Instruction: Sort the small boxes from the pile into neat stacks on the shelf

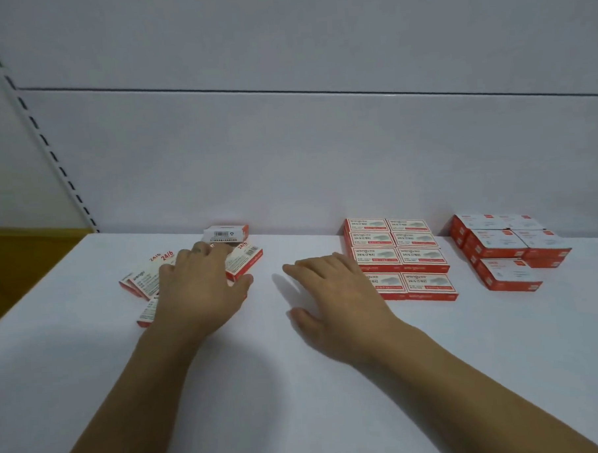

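Left hand (199,285) lies spread over the loose pile (244,261) of red-and-white boxes. Right hand (341,289), fingers extended, sits low over the white shelf (297,380), just beside neat stacks (405,256) 2 columns wide. A second stacked group (507,248) stands farther right.

Shot from the head through one wide-angle lens, facing forward and down onto the white shelf (298,390), close in, pale back panel (287,151) straight ahead.

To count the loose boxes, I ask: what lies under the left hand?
The left hand covers part of the pile of small boxes; red-and-white boxes stick out on its left, right and far sides. How many lie beneath the palm is hidden.
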`<state>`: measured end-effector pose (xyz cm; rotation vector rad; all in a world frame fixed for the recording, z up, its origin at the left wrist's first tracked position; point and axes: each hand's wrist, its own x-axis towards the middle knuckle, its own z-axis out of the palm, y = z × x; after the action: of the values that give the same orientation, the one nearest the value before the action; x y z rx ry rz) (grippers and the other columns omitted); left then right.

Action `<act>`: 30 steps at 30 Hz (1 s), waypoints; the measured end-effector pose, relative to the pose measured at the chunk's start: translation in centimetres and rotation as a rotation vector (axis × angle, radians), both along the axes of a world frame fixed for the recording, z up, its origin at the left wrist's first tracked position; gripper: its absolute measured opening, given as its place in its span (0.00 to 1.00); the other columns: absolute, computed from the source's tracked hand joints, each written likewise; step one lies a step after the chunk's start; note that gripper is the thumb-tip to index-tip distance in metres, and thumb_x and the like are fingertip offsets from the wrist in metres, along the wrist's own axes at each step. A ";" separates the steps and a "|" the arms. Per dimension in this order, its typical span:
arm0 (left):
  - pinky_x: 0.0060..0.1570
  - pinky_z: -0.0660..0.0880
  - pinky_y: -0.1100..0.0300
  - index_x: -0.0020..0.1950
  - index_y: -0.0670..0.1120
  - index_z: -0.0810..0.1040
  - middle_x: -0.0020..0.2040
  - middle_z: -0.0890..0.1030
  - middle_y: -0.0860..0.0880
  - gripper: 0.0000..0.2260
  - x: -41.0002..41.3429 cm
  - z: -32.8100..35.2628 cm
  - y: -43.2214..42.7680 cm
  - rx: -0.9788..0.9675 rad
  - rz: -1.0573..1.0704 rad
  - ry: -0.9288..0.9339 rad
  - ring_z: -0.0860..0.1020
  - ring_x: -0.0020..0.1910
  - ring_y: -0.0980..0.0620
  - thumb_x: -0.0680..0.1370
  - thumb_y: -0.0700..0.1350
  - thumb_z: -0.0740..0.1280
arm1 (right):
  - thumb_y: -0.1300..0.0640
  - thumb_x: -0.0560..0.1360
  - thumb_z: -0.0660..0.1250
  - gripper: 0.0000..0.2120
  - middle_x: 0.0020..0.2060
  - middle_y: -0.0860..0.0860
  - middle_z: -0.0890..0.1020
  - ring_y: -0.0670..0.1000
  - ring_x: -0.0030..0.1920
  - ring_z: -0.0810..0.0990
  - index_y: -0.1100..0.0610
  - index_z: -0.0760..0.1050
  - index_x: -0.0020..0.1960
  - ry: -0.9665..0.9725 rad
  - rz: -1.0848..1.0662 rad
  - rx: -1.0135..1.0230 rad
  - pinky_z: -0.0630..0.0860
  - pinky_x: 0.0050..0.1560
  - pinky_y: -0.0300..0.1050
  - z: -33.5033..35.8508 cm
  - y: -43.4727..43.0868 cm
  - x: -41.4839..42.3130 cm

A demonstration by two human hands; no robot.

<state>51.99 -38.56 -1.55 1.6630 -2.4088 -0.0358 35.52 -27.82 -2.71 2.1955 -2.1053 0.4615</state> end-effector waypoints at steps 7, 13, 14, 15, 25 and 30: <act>0.60 0.63 0.48 0.65 0.51 0.72 0.62 0.72 0.47 0.21 -0.8 -0.7 -0.1 -0.045 0.016 -0.014 0.68 0.61 0.45 0.77 0.59 0.56 | 0.47 0.74 0.63 0.27 0.67 0.48 0.72 0.50 0.67 0.67 0.51 0.67 0.71 -0.067 0.034 0.009 0.57 0.70 0.44 0.8 0.8 -1.5; 0.61 0.61 0.49 0.65 0.53 0.71 0.65 0.71 0.51 0.22 -2.0 -0.5 1.0 -0.044 -0.132 -0.067 0.66 0.64 0.49 0.77 0.62 0.55 | 0.46 0.76 0.62 0.26 0.68 0.46 0.70 0.48 0.69 0.65 0.49 0.64 0.72 -0.095 0.019 0.021 0.55 0.70 0.43 1.3 0.9 -1.7; 0.62 0.61 0.49 0.66 0.54 0.69 0.65 0.71 0.51 0.21 -2.3 -0.6 1.2 -0.027 -0.163 -0.053 0.66 0.64 0.49 0.77 0.62 0.55 | 0.45 0.75 0.61 0.27 0.68 0.46 0.71 0.49 0.68 0.67 0.49 0.65 0.72 -0.100 0.013 0.018 0.57 0.70 0.45 1.2 0.9 -1.6; 0.62 0.61 0.50 0.66 0.55 0.68 0.64 0.71 0.52 0.21 -2.5 -0.6 1.3 -0.003 -0.186 -0.044 0.67 0.64 0.50 0.77 0.62 0.56 | 0.45 0.73 0.60 0.27 0.66 0.47 0.72 0.50 0.67 0.68 0.50 0.67 0.71 -0.104 0.007 0.012 0.59 0.69 0.46 1.2 0.8 -1.6; 0.63 0.63 0.52 0.63 0.58 0.67 0.61 0.76 0.55 0.17 -3.1 -0.6 1.1 0.043 -0.284 0.120 0.74 0.58 0.52 0.76 0.57 0.64 | 0.48 0.70 0.63 0.24 0.59 0.49 0.79 0.52 0.59 0.76 0.53 0.74 0.65 -0.109 -0.082 -0.098 0.67 0.62 0.47 0.8 0.3 -2.4; 0.56 0.72 0.60 0.64 0.57 0.71 0.54 0.77 0.62 0.21 -2.8 -0.4 1.5 0.037 -0.402 0.467 0.74 0.52 0.62 0.72 0.52 0.72 | 0.48 0.73 0.65 0.24 0.63 0.48 0.75 0.51 0.61 0.73 0.50 0.70 0.68 -0.142 -0.135 -0.109 0.66 0.61 0.45 1.2 0.2 -2.8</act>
<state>49.21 -37.05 -1.96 1.0083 -2.3260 -0.4760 32.72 -27.60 -1.51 2.0021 -2.2212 0.7217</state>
